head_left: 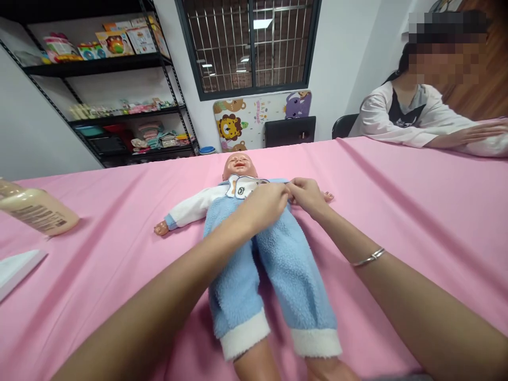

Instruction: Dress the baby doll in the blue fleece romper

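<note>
A baby doll (239, 166) lies on its back, its head at the far side and its feet towards me. It wears fluffy blue overalls (289, 264) with white cuffs, a white sleeve (192, 208) on the arm to the left, and a patterned bib front. My left hand (266, 205) reaches across the chest, fingers pinched on the overalls' upper edge. Close beside it, my right hand (308, 197) pinches the same edge near the doll's other arm. My fingers hide the exact bit of cloth gripped. That arm's small hand (328, 197) shows just beyond.
A pink cloth (400, 222) covers the table. At the left are a lotion bottle (39, 211) and a white flat object (19, 270). Across the table at the right sits a person (397, 114), arms on the table. Behind stand a black chair (290, 132) and loaded shelves (95, 64).
</note>
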Available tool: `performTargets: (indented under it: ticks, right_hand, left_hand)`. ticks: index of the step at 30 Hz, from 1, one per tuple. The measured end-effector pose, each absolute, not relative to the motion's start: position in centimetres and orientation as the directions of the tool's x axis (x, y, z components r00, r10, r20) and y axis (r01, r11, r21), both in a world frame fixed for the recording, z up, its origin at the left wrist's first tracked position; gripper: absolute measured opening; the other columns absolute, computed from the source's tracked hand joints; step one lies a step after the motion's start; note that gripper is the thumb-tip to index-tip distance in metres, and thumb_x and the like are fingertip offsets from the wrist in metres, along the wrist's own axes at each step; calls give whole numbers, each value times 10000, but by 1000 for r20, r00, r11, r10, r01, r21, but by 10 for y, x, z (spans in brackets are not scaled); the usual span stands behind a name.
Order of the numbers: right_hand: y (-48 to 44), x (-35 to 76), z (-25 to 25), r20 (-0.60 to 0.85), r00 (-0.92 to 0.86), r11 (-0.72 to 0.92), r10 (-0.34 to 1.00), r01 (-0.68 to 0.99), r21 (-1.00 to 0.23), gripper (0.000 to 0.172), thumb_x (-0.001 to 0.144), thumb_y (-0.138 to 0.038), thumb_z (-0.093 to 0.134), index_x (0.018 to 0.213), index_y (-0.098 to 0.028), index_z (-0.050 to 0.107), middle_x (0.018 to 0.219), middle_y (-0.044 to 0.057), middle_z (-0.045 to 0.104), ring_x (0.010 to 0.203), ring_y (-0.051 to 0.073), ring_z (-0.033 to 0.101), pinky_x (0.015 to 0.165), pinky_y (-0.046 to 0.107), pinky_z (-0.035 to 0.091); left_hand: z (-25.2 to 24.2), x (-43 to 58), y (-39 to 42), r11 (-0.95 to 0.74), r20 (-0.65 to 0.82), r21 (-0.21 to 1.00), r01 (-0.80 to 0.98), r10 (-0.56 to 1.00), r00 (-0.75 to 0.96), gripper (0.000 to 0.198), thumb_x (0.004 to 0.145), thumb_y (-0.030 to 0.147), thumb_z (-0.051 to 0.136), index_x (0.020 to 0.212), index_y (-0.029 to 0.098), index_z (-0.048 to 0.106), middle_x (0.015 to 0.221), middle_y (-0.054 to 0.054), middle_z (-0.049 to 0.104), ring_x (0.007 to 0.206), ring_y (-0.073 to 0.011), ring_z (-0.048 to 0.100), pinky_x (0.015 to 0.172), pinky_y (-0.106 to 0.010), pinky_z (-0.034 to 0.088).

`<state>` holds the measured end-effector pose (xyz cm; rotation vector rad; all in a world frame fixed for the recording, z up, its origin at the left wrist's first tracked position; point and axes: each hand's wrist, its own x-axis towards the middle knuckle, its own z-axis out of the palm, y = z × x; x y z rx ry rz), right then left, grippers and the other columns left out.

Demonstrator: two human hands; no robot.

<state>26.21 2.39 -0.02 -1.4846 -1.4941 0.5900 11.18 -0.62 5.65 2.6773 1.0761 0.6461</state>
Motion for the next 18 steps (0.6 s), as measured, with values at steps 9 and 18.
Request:
performTargets:
  ticks: [9, 18]
  right_hand:
    - [27, 305, -24, 234, 124, -74, 964, 975, -210, 642, 799, -434, 626, 1302, -81, 442, 1233, 228, 539, 1090, 398, 509, 893, 513, 413]
    - [41, 316, -26, 466, 340, -52, 817, 848, -527, 565, 786, -269, 592, 1313, -167, 414, 1395, 210, 245, 1237, 328, 427, 903, 433, 489]
  left_hand:
    - [29, 128, 37, -495, 465, 70, 866, 784, 411, 421, 894, -2, 302, 1285, 27, 455, 1252, -218, 540, 1170, -296, 537, 948, -397, 479]
    - [31, 129, 27, -479, 533, -19, 878, 738, 414, 424, 911, 92, 370, 1323, 110, 472, 1162, -159, 590, 937, -271, 622, 738, -330, 513]
